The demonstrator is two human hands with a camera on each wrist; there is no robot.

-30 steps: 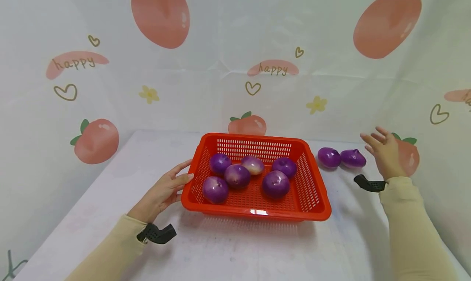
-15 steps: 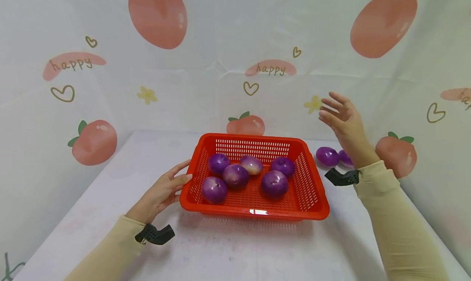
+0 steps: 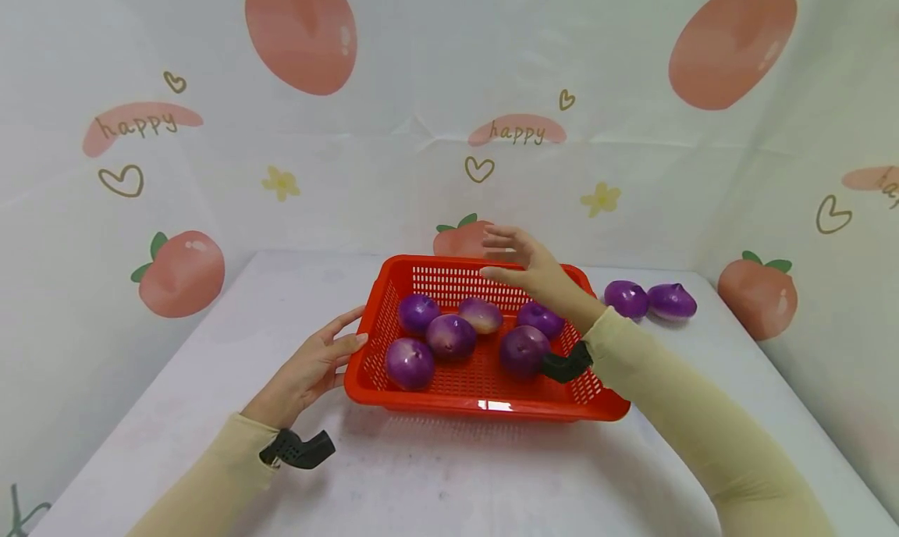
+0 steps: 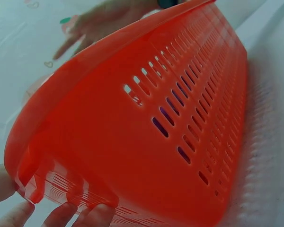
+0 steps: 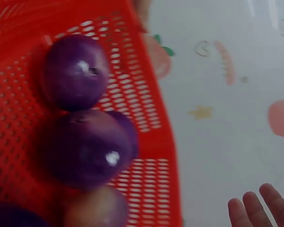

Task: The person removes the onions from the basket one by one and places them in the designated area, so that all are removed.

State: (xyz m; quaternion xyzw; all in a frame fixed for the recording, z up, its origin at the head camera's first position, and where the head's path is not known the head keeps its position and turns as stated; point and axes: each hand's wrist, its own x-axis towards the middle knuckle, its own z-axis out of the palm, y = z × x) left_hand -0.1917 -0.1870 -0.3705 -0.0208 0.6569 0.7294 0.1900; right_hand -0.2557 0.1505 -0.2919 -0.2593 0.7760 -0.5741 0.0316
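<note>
A red plastic basket (image 3: 449, 404) with slotted walls stands on the table and holds several purple onions (image 3: 451, 337). My left hand (image 3: 305, 371) grips its left end, with the thumb over the rim and the other fingers beneath; the left wrist view has these fingertips (image 4: 61, 215) under the rim. Over the back right of the basket hovers my right hand (image 3: 537, 275), fingers spread and nothing in them. In the right wrist view, its fingertips (image 5: 251, 208) are apart from the onions (image 5: 87, 146). One paler onion (image 3: 481, 315) lies toward the back.
Two more purple onions, a rounder one (image 3: 627, 298) and a pointed one (image 3: 672, 302), lie side by side on the table right of the basket. A white printed cloth (image 3: 379, 186) hangs behind the white table (image 3: 337, 490).
My right hand has swept left from beside the two loose onions, rising and then lowering over the basket. The left hand and the basket stay put.
</note>
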